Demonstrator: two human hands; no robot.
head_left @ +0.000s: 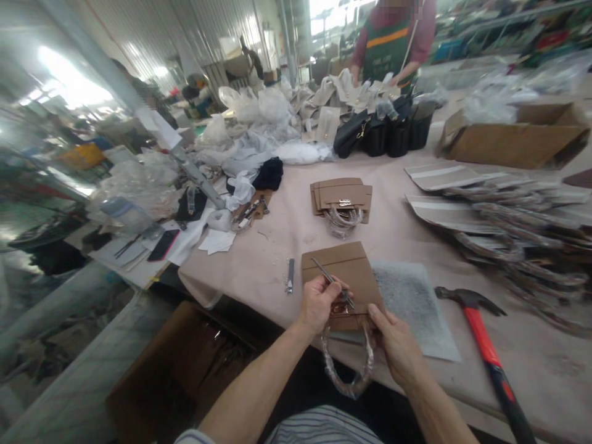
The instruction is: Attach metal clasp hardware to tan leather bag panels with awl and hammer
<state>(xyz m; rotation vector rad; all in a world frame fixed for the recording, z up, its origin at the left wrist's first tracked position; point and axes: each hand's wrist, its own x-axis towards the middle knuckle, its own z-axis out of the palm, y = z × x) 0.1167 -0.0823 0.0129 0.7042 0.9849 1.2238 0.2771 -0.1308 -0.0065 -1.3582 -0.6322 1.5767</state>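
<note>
Item: brown bag [345, 271], lying flat at the near edge of the table [277, 246], at 12 o'clock from me.
Bag handle: plastic-wrapped loop [346, 382], hanging off the table edge toward 6 o'clock, between my wrists.
Left hand [319, 302]: closed, thumb and fingers pinching a thin metal tool [324, 271]; it rests on the bag's near left part.
Tool axis: runs from 10 o'clock, its free end over the flap, to 4 o'clock, its tip at the clasp [346, 297].
Right hand [398, 345]: thumb pressed on the bag's near right corner, and I judge the fingers curled underneath; it grips the bag only.
Key relation: the clasp lies at 3 o'clock of my left hand and 10 o'clock of my right thumb; the left is nearer.
Hammer [490, 357]: red handle, 3 o'clock of my right hand, apart, head toward 11 o'clock.
Grey sheet [411, 302]: under the bag's right edge, spreading to 3 o'clock.
Metal strip [290, 275]: 9 o'clock of the bag, near.
Second bags [342, 196]: stacked at 12 o'clock, well apart.
Co-worker [388, 43]: green apron, far end of the table, 1 o'clock.
</note>
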